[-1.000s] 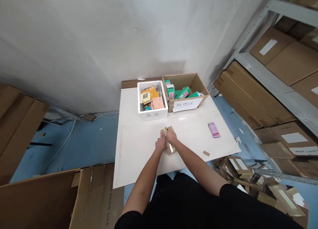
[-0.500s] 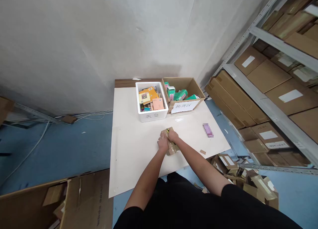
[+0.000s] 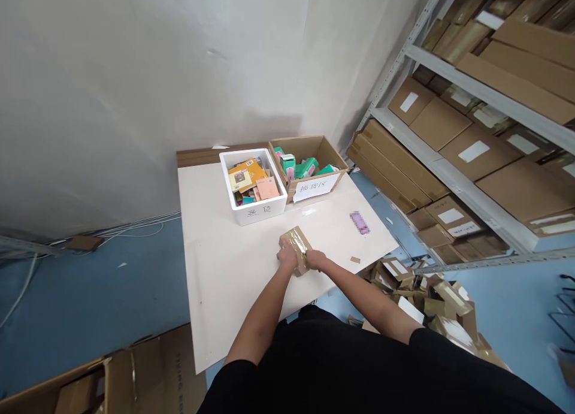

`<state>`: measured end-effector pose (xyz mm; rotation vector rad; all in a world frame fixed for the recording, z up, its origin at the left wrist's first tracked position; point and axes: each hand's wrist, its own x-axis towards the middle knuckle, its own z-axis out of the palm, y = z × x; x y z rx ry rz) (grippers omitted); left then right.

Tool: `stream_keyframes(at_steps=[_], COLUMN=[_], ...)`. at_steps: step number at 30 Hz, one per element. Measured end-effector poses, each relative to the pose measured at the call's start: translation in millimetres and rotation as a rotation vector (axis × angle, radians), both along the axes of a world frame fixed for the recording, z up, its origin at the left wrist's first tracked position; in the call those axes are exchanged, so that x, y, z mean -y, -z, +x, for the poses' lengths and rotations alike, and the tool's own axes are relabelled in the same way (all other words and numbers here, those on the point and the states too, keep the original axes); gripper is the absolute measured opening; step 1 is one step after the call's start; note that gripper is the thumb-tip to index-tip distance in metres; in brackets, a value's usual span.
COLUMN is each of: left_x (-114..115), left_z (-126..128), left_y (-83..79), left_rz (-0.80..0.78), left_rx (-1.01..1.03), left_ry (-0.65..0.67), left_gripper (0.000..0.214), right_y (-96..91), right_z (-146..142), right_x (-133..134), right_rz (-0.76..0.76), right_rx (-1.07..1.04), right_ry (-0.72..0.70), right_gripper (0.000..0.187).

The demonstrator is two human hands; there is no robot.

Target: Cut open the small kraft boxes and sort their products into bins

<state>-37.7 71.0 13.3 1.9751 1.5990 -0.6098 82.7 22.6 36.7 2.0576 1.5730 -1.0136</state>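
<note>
Taped cardboard box on white tabletop, left hand holding its side, right hand curled opposite, grip unclear

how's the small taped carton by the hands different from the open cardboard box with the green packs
The small carton is much smaller than the open box. Shiny tape runs across the carton's top; the open box is uncovered, showing green packs inside. The left hand touches the carton; no hand touches the open box. Both are brown cardboard.
</note>
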Motion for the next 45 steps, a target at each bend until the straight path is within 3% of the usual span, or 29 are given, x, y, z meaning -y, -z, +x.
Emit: stream_keyframes(at_steps=[5, 8, 10, 13, 19, 22, 24, 26, 29, 33, 38, 45], left_x=[-3, -4, -5, -4, 10, 15, 15, 14, 18, 25, 23, 25], left_z=[7, 6, 5, 2, -16, -27, -32, -38, -51, -67, -69, -68], left_y=[2.4, 3.7, 3.7, 2.6, 1.1, -1.7, -4.2, -4.9, 0.7, 14.8, 22.3, 24.3], left_rz=[-0.010, -0.008, -0.007, 0.001, -0.046, -0.064, -0.040, 0.019, 0.115, 0.127, 0.115, 0.125], left_rx=[-0.016, -0.004, -0.002, -0.016, -0.092, -0.064, -0.038, -0.018, 0.054, 0.106, 0.131, 0.110], left_ry=[0.020, 0.045, 0.066, 0.111, 0.040, 0.066, 0.091, 0.096, 0.169, 0.255, 0.243, 0.243], left_gripper=[0.138, 0.140, 0.139, 0.136, 0.129, 0.100, 0.074, 0.064, 0.068, 0.070, 0.070, 0.071], right_y=[10.7, 12.5, 17.1, 32.5, 55.9, 55.3, 55.7, 58.4, 64.1, 64.2, 55.5, 47.8], right_z=[32, 55, 61, 51, 18, 21, 25, 29, 38, 54, 60, 60], right_x=[73, 98, 104, 97, 34, 1, -11, -14, -1, 21, 19, 14], right_rz=[0.050, 0.073, 0.146, 0.267, 0.362, 0.414, 0.464, 0.519, 0.541, 0.370, 0.199, 0.175], right_rx=[0.008, 0.018, -0.006, -0.095, -0.171, -0.212, -0.255, -0.311, -0.480, -0.694, -0.633, -0.541], right_ry=[0.106, 0.196, 0.336, 0.564, 0.684, 0.647, 0.652, 0.718, 0.814, 0.798, 0.705, 0.610], right_gripper=[0.034, 0.031, 0.032, 0.044, 0.066, 0.066, 0.052, 0.036, 0.029, 0.029, 0.047, 0.059])
